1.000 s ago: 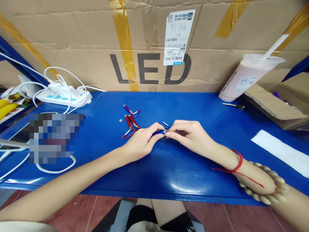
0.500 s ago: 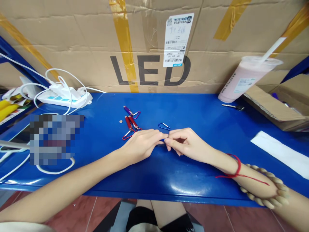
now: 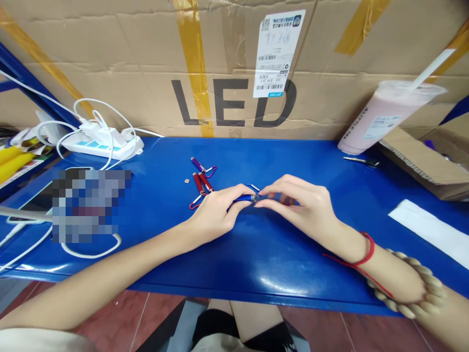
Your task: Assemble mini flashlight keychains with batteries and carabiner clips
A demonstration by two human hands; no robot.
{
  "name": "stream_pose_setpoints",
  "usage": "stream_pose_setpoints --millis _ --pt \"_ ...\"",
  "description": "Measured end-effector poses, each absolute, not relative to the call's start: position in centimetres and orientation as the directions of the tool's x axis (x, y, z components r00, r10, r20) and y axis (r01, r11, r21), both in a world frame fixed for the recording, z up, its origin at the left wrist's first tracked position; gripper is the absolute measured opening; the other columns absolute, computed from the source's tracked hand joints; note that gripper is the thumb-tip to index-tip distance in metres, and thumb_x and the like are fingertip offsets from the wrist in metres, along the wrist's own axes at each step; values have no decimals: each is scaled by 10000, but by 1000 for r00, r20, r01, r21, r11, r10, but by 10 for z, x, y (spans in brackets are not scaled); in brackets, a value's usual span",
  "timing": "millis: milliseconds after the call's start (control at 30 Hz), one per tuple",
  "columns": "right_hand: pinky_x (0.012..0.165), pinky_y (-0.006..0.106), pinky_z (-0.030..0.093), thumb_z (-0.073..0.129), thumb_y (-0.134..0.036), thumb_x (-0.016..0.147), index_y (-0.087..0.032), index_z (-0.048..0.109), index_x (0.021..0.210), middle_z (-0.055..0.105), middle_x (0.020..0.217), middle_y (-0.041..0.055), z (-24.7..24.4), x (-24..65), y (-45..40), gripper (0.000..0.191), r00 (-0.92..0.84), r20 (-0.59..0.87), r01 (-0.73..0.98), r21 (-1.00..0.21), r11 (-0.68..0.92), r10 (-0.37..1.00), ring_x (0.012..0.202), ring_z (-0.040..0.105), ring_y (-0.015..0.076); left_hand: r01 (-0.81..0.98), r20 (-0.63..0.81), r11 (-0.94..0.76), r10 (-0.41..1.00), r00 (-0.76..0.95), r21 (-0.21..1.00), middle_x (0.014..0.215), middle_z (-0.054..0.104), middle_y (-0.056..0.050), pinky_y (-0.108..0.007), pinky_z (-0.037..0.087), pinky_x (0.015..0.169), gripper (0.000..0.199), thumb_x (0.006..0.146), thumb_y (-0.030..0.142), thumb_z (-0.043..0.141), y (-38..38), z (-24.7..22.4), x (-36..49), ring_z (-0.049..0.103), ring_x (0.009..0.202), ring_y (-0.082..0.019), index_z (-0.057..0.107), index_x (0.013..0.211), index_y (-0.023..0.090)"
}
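Observation:
My left hand (image 3: 220, 205) is closed around a slim blue keychain flashlight (image 3: 243, 198), its metal end pointing right. At that metal end, the thumb and fingertips of my right hand (image 3: 306, 200) pinch in from either side; the exact contact is blurred. Just behind the fingertips lies a blue carabiner clip (image 3: 252, 187), partly covered. Two red keychain flashlights (image 3: 202, 182) with a red carabiner (image 3: 195, 203) rest beyond my left hand, which hides part of them. Farther back is a purple flashlight (image 3: 198, 164) with its own purple clip (image 3: 211, 171). Beside them sits a small round silvery piece (image 3: 186, 181).
A large cardboard box (image 3: 146, 63) walls off the back of the blue table (image 3: 278, 264). To the left are a power strip (image 3: 106, 146) with white cables and a blurred-out item (image 3: 90, 205). On the right stand a drink cup (image 3: 384, 117), a key (image 3: 361, 162), an open carton (image 3: 421, 166) and white paper (image 3: 432, 230).
The blue flashlight's metal end now shows between my hands. My right hand has risen and turned, its fingers more arched. The view has shifted slightly.

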State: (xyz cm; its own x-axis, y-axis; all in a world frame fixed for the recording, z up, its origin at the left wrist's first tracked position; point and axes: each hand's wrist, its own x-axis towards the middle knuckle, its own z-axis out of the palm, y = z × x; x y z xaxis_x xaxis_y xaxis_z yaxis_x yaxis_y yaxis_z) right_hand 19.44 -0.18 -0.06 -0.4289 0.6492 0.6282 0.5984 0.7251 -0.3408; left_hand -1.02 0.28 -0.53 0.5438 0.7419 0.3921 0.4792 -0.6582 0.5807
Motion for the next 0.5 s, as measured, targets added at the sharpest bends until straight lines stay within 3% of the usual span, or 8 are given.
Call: stream_pose_setpoints --millis 133,233,367,500 --pt "538 180 429 630 -267 820 -199 695 880 665 848 11 3 197 -1 111 -475 694 584 -211 784 541 633 586 66 461 373 -642 749 548 613 947 677 -13 -194 490 747 164 897 190 454 2 -4 -10 643 823 -118 591 986 172" --pt "538 180 434 608 -233 837 -213 706 829 673 844 6 3 198 0 100 -514 688 555 -189 810 513 669 616 73 437 328 -624 746 579 648 934 674 -12 -189 484 728 158 900 199 453 2 -3 -11 638 807 -114 583 985 170" --pt "554 178 437 598 -208 844 -208 706 809 673 828 0 3 198 -2 113 -531 659 533 -230 815 533 672 618 67 404 260 -605 722 641 686 924 671 -9 -189 481 723 137 908 211 442 0 -4 -12 636 798 -109 552 980 169" --pt "585 186 437 602 -209 841 -211 707 777 674 817 -6 3 196 -4 123 -526 597 507 -352 787 606 700 617 75 441 225 -611 718 659 658 960 672 -22 -216 491 745 116 915 226 426 -1 -6 -14 645 825 -127 519 958 173"
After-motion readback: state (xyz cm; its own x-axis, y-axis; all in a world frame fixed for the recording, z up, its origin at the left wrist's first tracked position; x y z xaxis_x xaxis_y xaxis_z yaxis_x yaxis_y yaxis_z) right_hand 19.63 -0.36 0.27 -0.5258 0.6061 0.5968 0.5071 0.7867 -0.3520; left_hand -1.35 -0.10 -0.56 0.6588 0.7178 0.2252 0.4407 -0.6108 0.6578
